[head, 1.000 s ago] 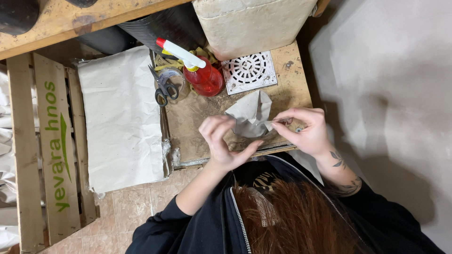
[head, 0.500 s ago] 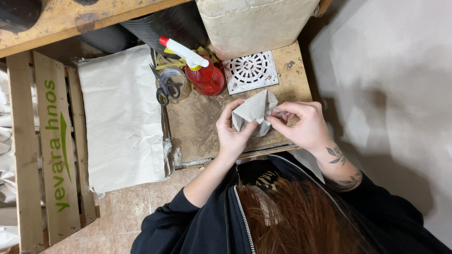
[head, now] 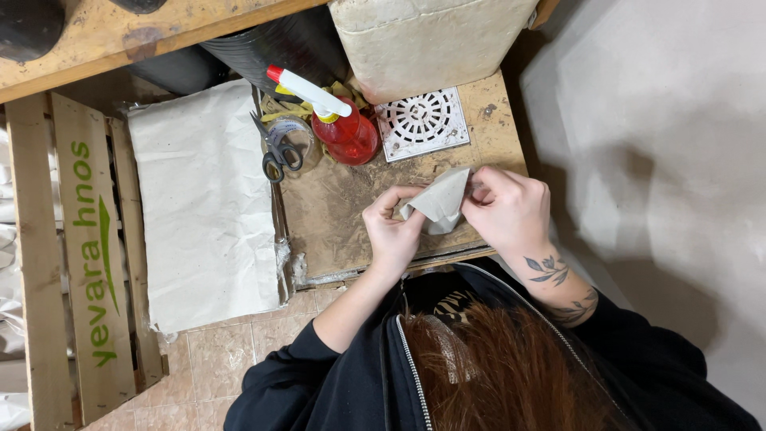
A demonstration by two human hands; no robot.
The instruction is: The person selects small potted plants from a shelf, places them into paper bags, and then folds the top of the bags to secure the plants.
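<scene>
Both my hands hold a small folded piece of grey paper [head: 441,199] over a worn brown board [head: 335,215]. My left hand [head: 392,227] pinches its lower left corner. My right hand [head: 511,214] grips its right edge, fingers curled over it. The paper looks wrapped around something that I cannot see. A red spray bottle [head: 343,132] with a white trigger head lies just beyond the hands.
Black-handled scissors [head: 275,152] rest on a tape roll beside the bottle. A white round-patterned drain grate [head: 421,120] lies at the board's far right. A stack of grey paper sheets [head: 203,207] sits to the left, a wooden crate [head: 80,247] further left. A large pale block [head: 431,36] stands behind.
My hands have drawn closer together and the paper has been folded tighter into a smaller packet. The view has shifted slightly.
</scene>
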